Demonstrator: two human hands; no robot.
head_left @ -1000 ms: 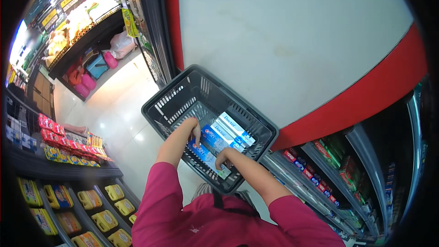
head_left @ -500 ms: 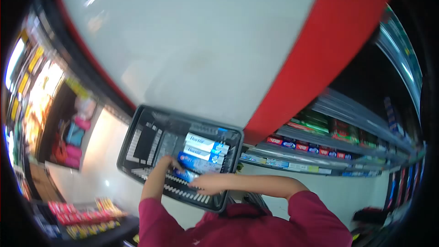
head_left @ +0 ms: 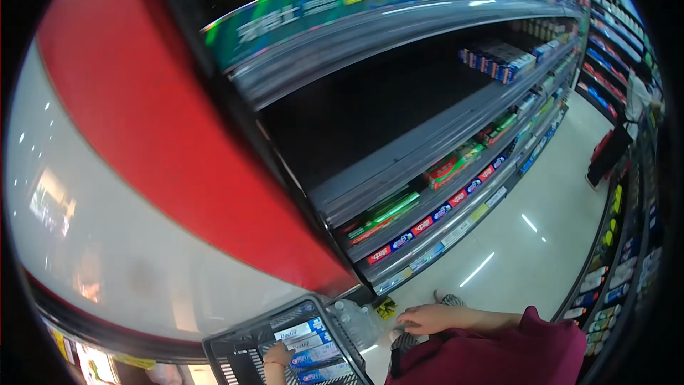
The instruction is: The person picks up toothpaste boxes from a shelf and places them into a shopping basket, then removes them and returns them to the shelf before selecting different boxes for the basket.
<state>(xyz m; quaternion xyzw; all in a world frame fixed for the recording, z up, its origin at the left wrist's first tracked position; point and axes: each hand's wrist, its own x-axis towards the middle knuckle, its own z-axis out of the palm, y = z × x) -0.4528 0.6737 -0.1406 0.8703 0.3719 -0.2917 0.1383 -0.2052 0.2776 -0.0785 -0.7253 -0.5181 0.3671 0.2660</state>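
A dark grey shopping basket (head_left: 214, 348) sits at the bottom of the view, cut off by the lower edge. Inside it, several white and blue toothpaste boxes (head_left: 313, 358) lie side by side, the upper ones marked "Doctor". My left hand (head_left: 276, 355) reaches into the basket, its fingers bent around the left end of a toothpaste box. Outside the basket, to its right, my right hand (head_left: 422, 319) hangs above the floor with its fingers loosely apart and nothing in them.
Clear plastic bottles (head_left: 354, 319) stand beside the basket. A store shelf (head_left: 399, 164) carries toothpaste boxes on several levels. Its red and white end panel (head_left: 164, 178) rises at left. Along the aisle floor (head_left: 491, 260), a person (head_left: 618, 144) stands near the right-hand shelves.
The view has swung right and up toward the shelf. My right hand has left the toothpaste boxes and moved outside the basket; my left hand stays inside, at the boxes' left end.
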